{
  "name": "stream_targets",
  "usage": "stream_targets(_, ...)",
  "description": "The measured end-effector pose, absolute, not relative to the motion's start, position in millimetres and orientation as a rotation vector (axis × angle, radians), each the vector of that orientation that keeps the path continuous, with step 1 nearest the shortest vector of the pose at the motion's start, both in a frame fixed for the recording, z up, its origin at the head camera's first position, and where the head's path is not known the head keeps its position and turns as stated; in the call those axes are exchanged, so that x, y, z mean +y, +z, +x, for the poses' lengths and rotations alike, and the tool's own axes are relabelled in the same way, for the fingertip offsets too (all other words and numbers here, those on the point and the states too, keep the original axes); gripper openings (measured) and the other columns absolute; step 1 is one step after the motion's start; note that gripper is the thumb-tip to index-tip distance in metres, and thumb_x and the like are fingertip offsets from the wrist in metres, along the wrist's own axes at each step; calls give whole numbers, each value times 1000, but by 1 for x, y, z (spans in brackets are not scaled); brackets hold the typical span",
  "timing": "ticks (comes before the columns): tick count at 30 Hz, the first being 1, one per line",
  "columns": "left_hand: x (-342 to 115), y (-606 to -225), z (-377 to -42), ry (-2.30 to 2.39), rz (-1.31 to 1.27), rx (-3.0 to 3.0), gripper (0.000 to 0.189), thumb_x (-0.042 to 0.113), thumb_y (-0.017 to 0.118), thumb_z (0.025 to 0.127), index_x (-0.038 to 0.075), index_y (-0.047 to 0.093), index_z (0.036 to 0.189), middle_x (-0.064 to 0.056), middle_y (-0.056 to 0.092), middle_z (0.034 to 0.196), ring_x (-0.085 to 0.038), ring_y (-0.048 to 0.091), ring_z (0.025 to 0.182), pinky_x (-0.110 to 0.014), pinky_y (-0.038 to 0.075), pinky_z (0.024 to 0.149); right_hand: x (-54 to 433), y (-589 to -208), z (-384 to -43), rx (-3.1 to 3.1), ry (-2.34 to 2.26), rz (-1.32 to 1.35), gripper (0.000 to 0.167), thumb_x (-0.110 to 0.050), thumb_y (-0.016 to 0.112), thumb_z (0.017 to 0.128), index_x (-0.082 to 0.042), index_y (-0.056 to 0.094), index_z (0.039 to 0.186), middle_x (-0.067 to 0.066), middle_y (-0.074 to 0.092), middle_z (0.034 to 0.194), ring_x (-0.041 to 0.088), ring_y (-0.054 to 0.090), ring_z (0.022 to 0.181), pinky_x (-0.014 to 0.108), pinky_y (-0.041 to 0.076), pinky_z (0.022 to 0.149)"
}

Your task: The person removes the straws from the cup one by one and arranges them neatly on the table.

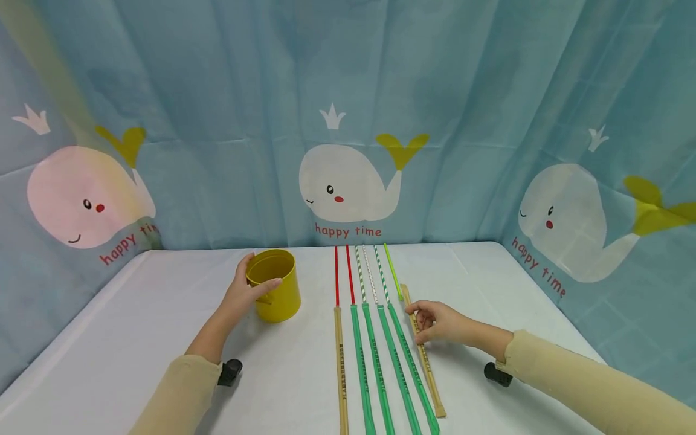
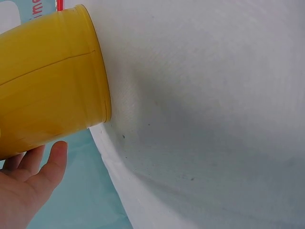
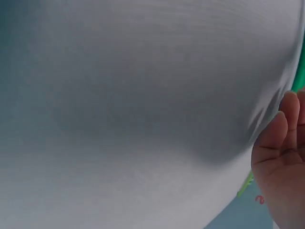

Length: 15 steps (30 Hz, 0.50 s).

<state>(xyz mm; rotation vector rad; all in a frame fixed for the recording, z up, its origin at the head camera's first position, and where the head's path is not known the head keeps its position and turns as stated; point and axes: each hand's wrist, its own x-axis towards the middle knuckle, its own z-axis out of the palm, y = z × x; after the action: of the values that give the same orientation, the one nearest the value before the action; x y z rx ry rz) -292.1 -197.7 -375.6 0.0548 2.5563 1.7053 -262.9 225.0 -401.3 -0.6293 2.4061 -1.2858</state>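
Observation:
In the head view my left hand (image 1: 247,289) holds a yellow bucket (image 1: 283,299), with the thumb over its near rim and the fingers along its left side. The left wrist view shows the bucket's side (image 2: 57,71) against that hand's fingers. At the right end of a row of paper-wrapped straws, my right hand (image 1: 439,323) has its bent fingers and thumb apart at a brown wrapped straw (image 1: 429,368). The fingertips are over or touching it; no pinch is plain. In the right wrist view no straw shows between the thumb and fingers.
Several green wrapped straws (image 1: 399,356) and another brown wrapped straw (image 1: 340,362) lie side by side. Behind them lie red straws (image 1: 337,272), striped ones (image 1: 360,275) and a light green straw (image 1: 393,272). A blue curtain (image 1: 462,121) with printed whales borders the white table (image 1: 136,338).

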Motion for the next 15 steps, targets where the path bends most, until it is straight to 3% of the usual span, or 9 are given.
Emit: stream_targets(15, -200, -376, -289, 1691, 27, 2561, 99, 36, 63, 94, 13, -11, 155, -22, 6, 159, -41, 14, 142, -60, 15, 113, 223, -407, -254, 2376, -1098, -724, 50, -8, 79, 81, 6, 52, 120, 0, 52, 75, 8, 42, 61, 19, 37, 56)
